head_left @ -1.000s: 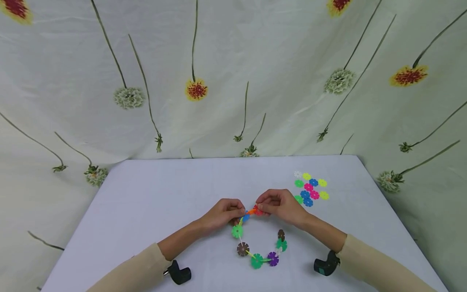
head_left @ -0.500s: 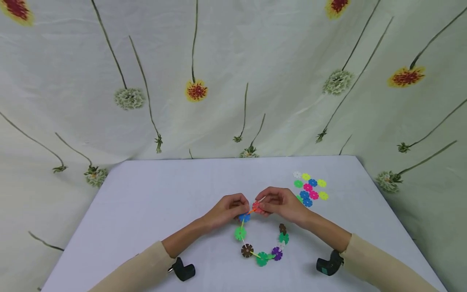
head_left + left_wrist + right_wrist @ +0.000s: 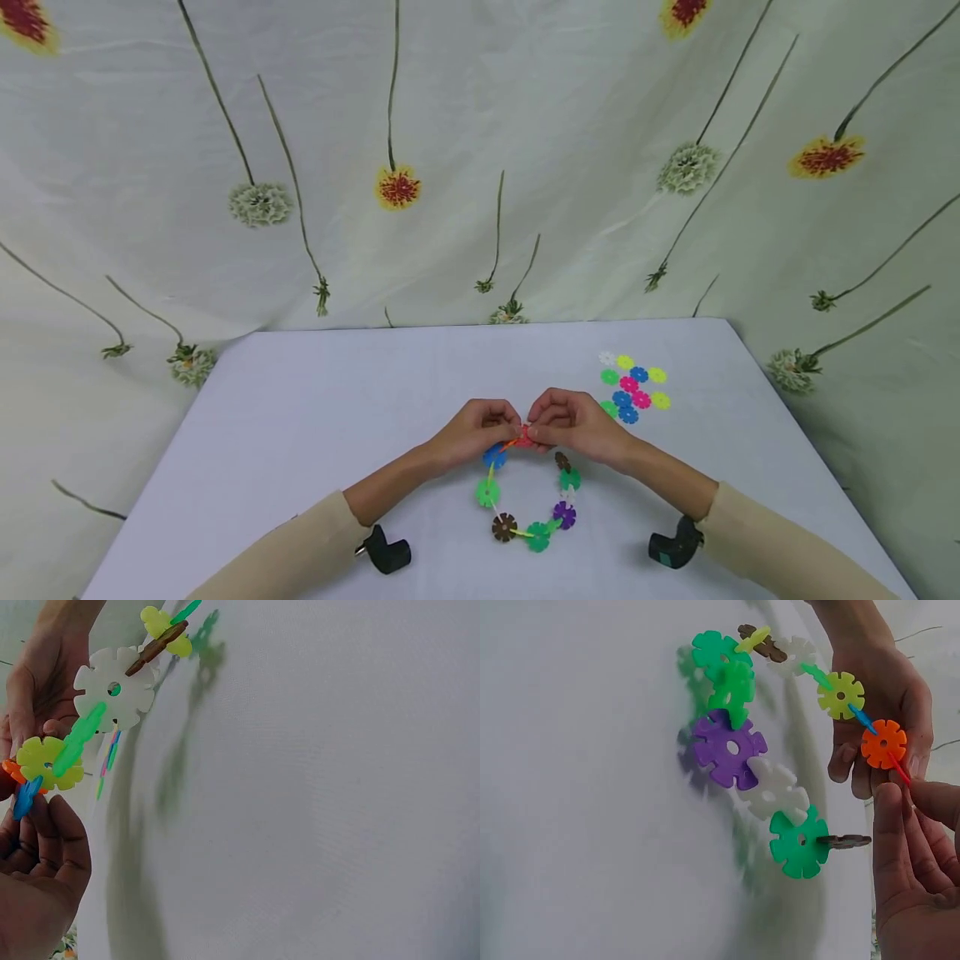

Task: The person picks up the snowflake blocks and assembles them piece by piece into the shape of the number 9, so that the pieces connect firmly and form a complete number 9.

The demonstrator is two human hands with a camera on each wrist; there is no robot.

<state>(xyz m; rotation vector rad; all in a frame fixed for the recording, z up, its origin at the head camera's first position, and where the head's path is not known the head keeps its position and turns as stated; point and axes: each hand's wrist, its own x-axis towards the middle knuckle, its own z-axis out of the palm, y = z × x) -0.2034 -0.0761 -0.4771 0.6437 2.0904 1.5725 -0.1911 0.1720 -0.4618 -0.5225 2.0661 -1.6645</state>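
Note:
A chain of interlocking plastic snowflake discs curves in an open ring above the white table. At its far end is a red disc [image 3: 526, 435], which joins an orange disc [image 3: 884, 744]. My left hand [image 3: 480, 427] pinches at the red disc's left edge, thumb and index together. From the other side my right hand [image 3: 572, 423] grips it between thumb and fingers, and it shows edge-on in the right wrist view. A blue disc [image 3: 494, 456] and a yellow disc [image 3: 49, 763] follow below the left fingers. The loose end carries a brown disc [image 3: 562, 461].
Several loose snowflake discs [image 3: 628, 384] in pink, blue, yellow, green and white lie beyond the right hand. A black wrist device [image 3: 387, 552] sits under the left sleeve and another [image 3: 673, 546] under the right. A flowered cloth [image 3: 450, 125] hangs behind the table [image 3: 337, 392].
My left fingers have shifted from the blue and orange discs to the red disc, and the hands have come closer together. The chain's brown end has swung up and slightly left.

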